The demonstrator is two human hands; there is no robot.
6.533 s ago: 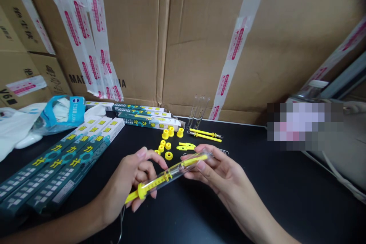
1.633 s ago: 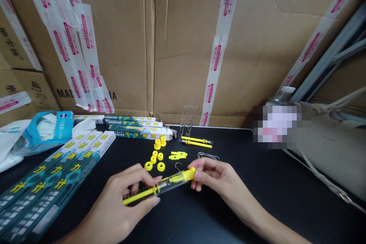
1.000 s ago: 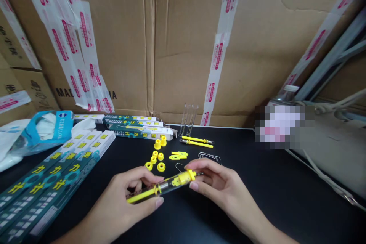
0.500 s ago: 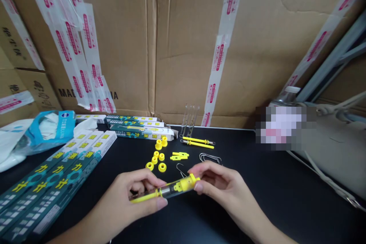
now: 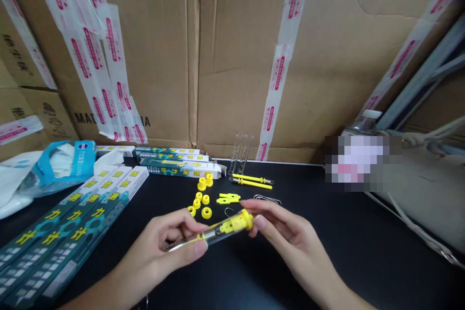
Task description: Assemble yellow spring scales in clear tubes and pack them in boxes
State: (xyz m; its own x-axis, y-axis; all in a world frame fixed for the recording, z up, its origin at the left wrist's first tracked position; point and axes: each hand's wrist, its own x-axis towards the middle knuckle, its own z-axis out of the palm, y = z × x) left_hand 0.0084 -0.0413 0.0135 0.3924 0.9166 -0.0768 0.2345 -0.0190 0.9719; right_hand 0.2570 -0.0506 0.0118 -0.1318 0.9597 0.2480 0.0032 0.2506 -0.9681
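My left hand [image 5: 172, 240] is wrapped round the clear tube of a spring scale [image 5: 214, 234], tilted with its right end higher. Inside the tube show a metal spring part and yellow pieces. A yellow end cap [image 5: 247, 219] sits at the tube's right end, pinched between the thumb and fingers of my right hand [image 5: 281, 230]. Just beyond the tube, a thin metal hook [image 5: 228, 211] is partly hidden. Several yellow ring caps [image 5: 206, 199] lie past my left hand, beside small flat yellow pieces [image 5: 228, 198]. Bent metal hooks [image 5: 268, 199] lie behind my right hand.
Two yellow rods with springs [image 5: 252, 181] lie farther back, near upright clear tubes [image 5: 241, 152]. Long printed boxes [image 5: 72, 227] line the left, more boxes [image 5: 178, 167] the back. A large carton [image 5: 232, 58] walls the rear; a beige bag [image 5: 425, 189] is at right.
The capped end of the tube has risen slightly and turned in my hands. My right fingers have shifted round the yellow cap, and the hook beyond the tube is now more covered.
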